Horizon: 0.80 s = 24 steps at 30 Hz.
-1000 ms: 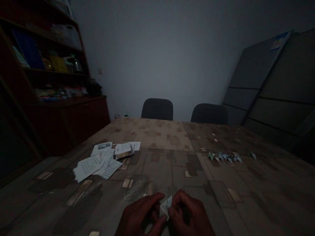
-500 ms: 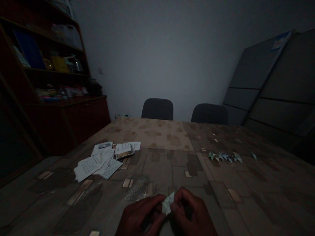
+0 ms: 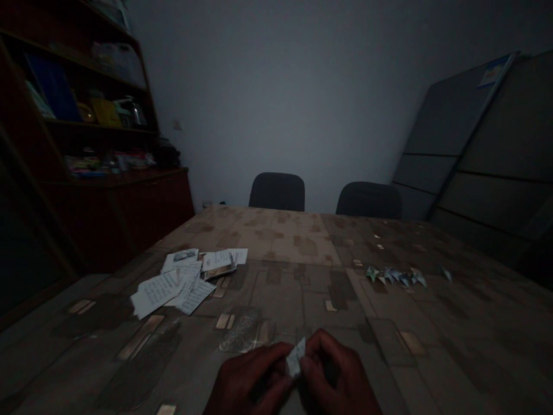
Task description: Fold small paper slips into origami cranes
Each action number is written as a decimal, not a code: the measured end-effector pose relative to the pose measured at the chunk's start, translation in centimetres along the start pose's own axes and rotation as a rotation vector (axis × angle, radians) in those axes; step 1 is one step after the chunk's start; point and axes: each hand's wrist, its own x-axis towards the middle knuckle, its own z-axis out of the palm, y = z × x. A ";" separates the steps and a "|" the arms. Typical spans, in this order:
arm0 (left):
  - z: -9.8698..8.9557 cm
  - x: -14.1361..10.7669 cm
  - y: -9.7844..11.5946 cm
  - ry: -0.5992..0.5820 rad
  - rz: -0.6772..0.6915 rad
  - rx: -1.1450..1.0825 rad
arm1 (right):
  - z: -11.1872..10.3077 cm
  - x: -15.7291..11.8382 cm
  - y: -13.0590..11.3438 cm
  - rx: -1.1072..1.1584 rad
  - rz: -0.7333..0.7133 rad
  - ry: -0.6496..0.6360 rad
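A small piece of folded pale paper (image 3: 294,359) is held up between both hands, low in the middle of the head view. My left hand (image 3: 253,377) pinches its left edge between thumb and index finger. Pressed on the right side of the same paper are the closed fingertips of my right hand (image 3: 334,372). The paper comes to a point at its top. Its lower part is partly hidden by my thumbs.
Printed sheets and cards (image 3: 173,285) lie in a loose pile at the left on the patterned tablecloth (image 3: 276,294). Several small folded paper pieces (image 3: 395,276) form a row at the right. Two dark chairs (image 3: 277,191) stand behind the table, and a shelf cabinet (image 3: 116,184) at the left.
The folded paper looks slightly narrower and a little turned between my fingers. Both hands stay in nearly the same place.
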 end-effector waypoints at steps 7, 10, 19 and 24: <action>-0.1 0.6 0.6 -0.001 -0.047 -0.039 | -0.1 0.0 0.4 0.019 -0.002 -0.006; -0.2 0.8 0.9 -0.010 -0.056 -0.053 | -0.2 0.1 0.5 0.021 -0.015 -0.004; -0.4 0.5 0.7 -0.038 -0.144 -0.140 | -0.1 0.2 0.4 0.065 0.034 -0.023; -0.3 0.8 0.9 -0.042 -0.185 -0.228 | -0.1 0.4 0.4 0.113 0.061 -0.019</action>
